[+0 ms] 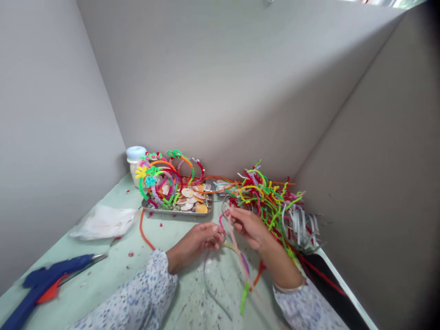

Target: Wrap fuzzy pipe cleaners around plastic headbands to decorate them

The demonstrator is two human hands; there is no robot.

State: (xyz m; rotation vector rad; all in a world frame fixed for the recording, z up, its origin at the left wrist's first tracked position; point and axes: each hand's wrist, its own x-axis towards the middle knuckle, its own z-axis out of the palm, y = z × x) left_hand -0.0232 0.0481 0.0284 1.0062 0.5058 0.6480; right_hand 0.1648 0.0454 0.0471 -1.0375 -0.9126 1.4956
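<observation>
My left hand is closed, thumb and fingertips together at the lower end of a twisted magenta pipe cleaner. Higher and to the right, my right hand pinches the magenta strand's upper part. A pale pink pipe cleaner hangs from the right fingers down toward the table. Just below both hands is a thin grey headband, bare on its left side, with yellow and purple along its top and right. A bright green piece shows at its lower right end. The fingers partly hide the strands.
A metal tray holds shells and several finished colourful headbands. Loose pipe cleaners pile up at right beside a bundle of grey headbands. A blue glue gun, a white packet and a lidded jar stand left. Grey walls enclose the table.
</observation>
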